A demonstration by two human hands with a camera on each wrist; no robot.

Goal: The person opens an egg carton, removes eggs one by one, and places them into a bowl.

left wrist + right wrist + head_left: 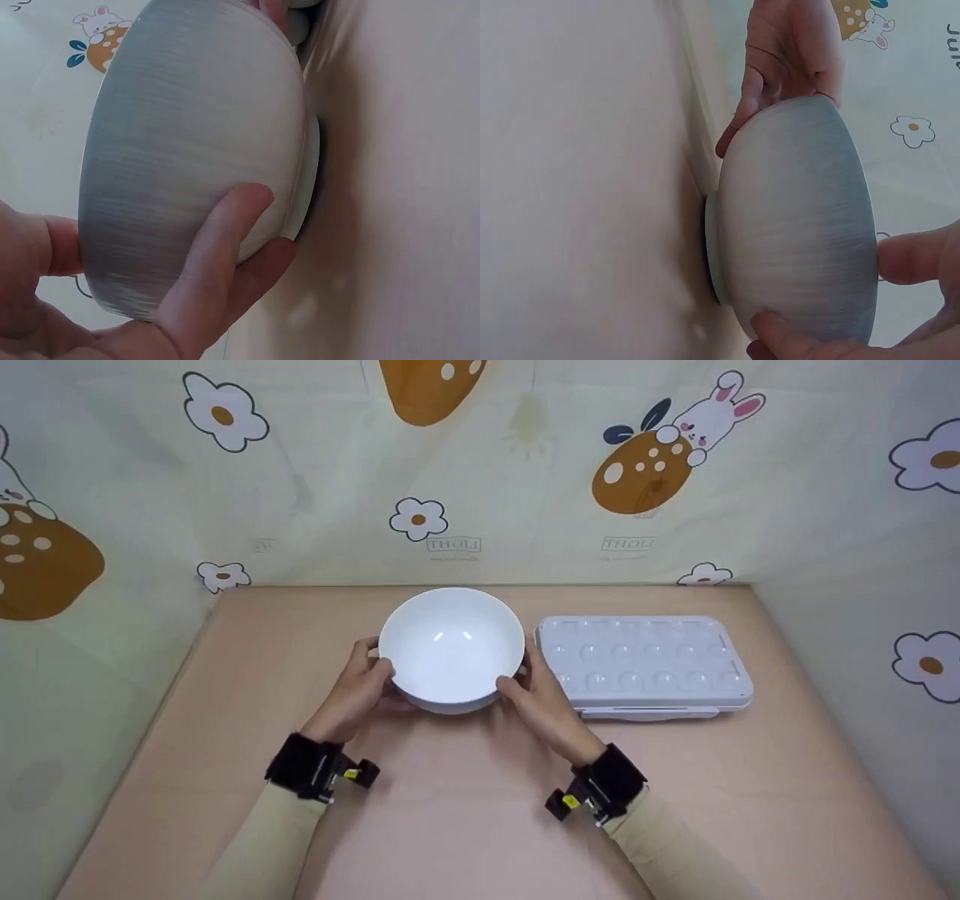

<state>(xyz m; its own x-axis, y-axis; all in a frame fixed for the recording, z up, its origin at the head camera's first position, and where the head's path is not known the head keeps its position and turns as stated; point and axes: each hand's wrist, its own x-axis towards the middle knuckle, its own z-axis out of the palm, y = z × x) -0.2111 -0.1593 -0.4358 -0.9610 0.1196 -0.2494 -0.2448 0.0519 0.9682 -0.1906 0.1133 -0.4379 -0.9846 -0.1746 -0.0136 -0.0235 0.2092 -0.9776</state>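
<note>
Contains one bowl (451,645), one box (645,656), two hands (352,694) (544,703), two sleeves (266,844) (671,840), two wrist cameras (300,765) (613,781), one table (457,810).

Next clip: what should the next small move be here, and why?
Probably settle the bowl level on the tabletop before letting go: the left hand and right hand grip its opposite sides, and its base ring is at or just above the surface; contact is unclear.

A white lidded case (645,660) is lying flat on the tan tabletop (772,780), rows of round bumps covering its lid (637,639). Behind the case, a pale patterned cloth (330,457) is hanging. Above the case, a printed rabbit (709,426) is clinging to a brown spotted fruit (626,491); right of the case, a printed flower (931,665) is showing.
</note>
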